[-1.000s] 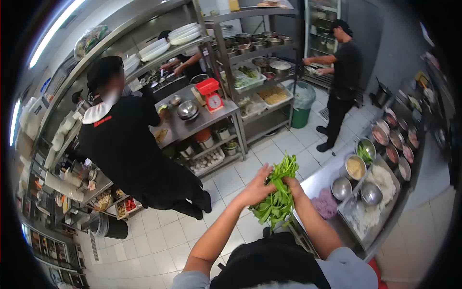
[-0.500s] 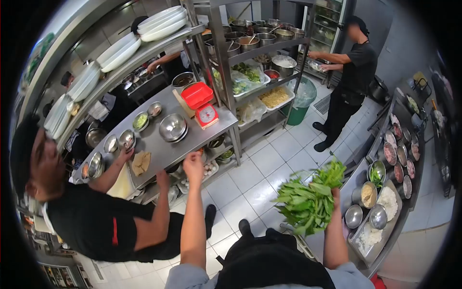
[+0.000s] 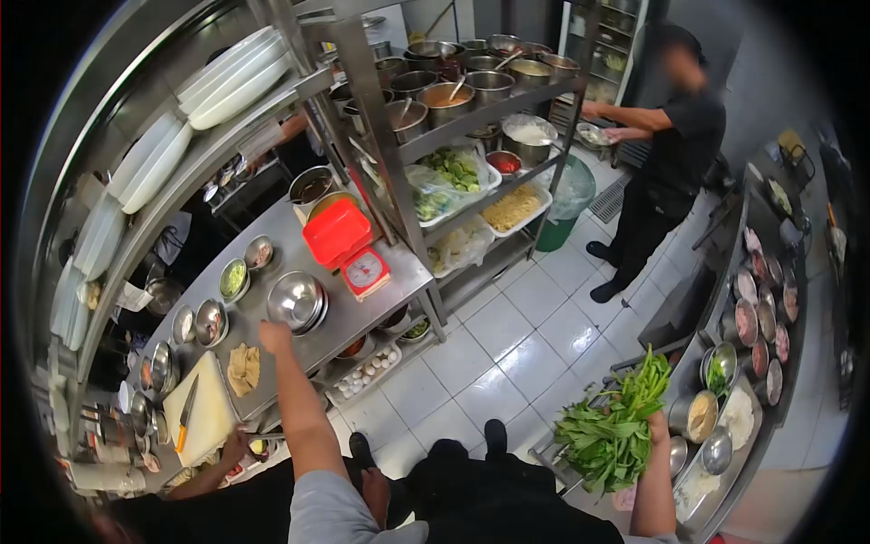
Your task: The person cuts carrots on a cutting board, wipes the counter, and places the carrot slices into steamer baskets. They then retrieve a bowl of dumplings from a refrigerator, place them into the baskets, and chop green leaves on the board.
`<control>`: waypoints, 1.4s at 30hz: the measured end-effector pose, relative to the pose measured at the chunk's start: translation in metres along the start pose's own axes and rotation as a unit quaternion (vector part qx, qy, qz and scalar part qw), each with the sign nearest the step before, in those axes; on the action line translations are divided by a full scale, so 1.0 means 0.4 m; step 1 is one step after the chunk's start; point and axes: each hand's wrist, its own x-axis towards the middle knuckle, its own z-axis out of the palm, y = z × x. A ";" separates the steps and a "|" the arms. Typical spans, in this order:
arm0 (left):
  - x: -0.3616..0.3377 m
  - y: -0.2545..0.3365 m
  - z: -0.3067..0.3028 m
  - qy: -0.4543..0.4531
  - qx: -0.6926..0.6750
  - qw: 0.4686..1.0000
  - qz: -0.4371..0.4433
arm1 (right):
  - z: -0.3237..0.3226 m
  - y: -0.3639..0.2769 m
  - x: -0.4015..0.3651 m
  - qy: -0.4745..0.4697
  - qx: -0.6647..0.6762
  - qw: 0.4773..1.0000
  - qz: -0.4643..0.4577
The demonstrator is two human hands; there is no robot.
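Observation:
My right hand (image 3: 659, 426) is closed round the stems of a big bunch of leafy greens (image 3: 603, 435), held up at the right over the floor. My left hand (image 3: 275, 336) reaches over the steel counter (image 3: 362, 317), at the near edge of a stack of steel bowls (image 3: 296, 301); its fingers are too small and hidden to read. A folded brown cloth (image 3: 245, 369) lies left of this hand. Beyond the bowls stands a red scale (image 3: 365, 270) beside a red tray (image 3: 336, 232).
A cutting board (image 3: 204, 412) with a knife (image 3: 188, 412) is at the left, near a co-worker's hand (image 3: 237, 446). Another person (image 3: 675, 136) stands at the back right. Food bowls (image 3: 747, 322) line the right counter. A shelf rack (image 3: 498, 100) holds pots.
My left hand has moved left and over the counter to the bowls. The co-worker at left has bent lower. The view has shifted, with the greens now lower and further right.

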 end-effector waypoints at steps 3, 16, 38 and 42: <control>-0.032 0.085 -0.104 0.078 0.074 0.992 0.060 | 0.065 -0.017 0.148 -0.079 0.024 0.996 0.018; 0.098 0.369 -0.375 -0.048 -0.232 0.918 0.319 | 1.011 -0.241 0.551 -0.214 -0.558 0.796 -0.093; -0.081 0.494 -0.208 -0.383 -0.517 0.760 0.090 | 1.463 0.237 1.175 -0.270 -0.892 0.356 -0.065; -0.097 0.492 -0.230 -0.369 -0.528 0.762 0.070 | 1.469 0.206 1.174 -0.315 -0.881 0.345 -0.071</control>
